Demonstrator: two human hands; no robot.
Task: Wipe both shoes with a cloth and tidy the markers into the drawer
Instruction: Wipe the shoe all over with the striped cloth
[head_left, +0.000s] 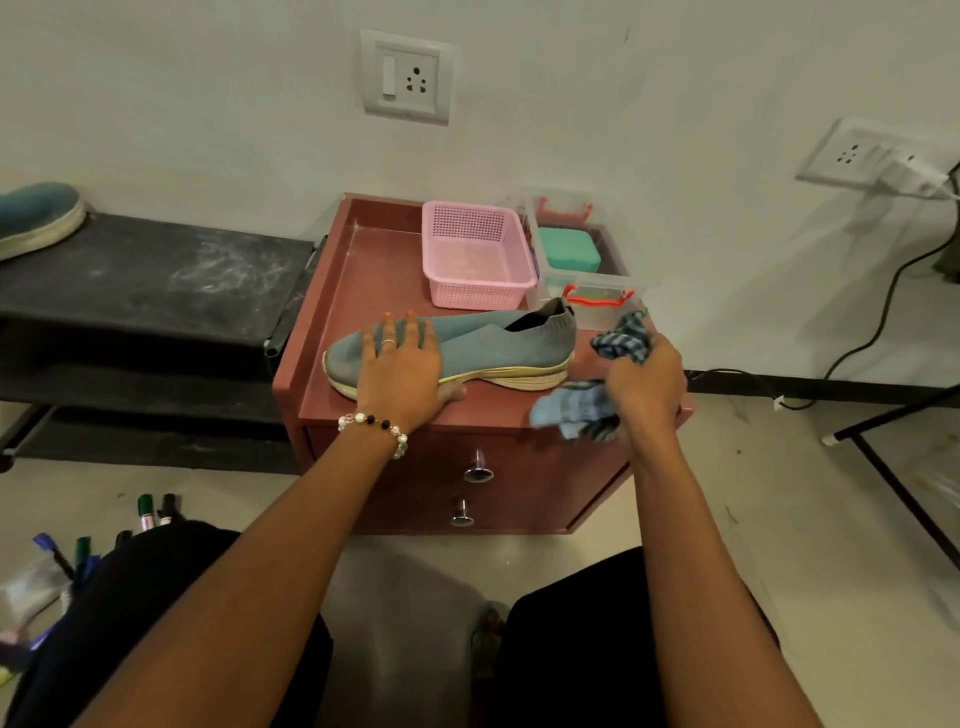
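A grey-blue knit shoe (498, 343) with a cream sole lies on its sole across the top of a small red-brown drawer cabinet (332, 312), toe to the left. My left hand (402, 364) grips the shoe over its toe part, thumb under the sole. To the right of the heel, my right hand (647, 387) holds a bunched blue striped cloth (576, 410). A second blue shoe (39, 215) lies on a black rack at far left. Several markers (150, 512) lie on the floor at lower left, partly hidden by my knee.
A pink mesh basket (475, 254) and a clear box (582, 260) with red latches stand at the back of the cabinet top. Two drawer knobs (478, 470) face me. The black shoe rack (145, 280) stands left; cables and a black metal frame (893, 467) lie right.
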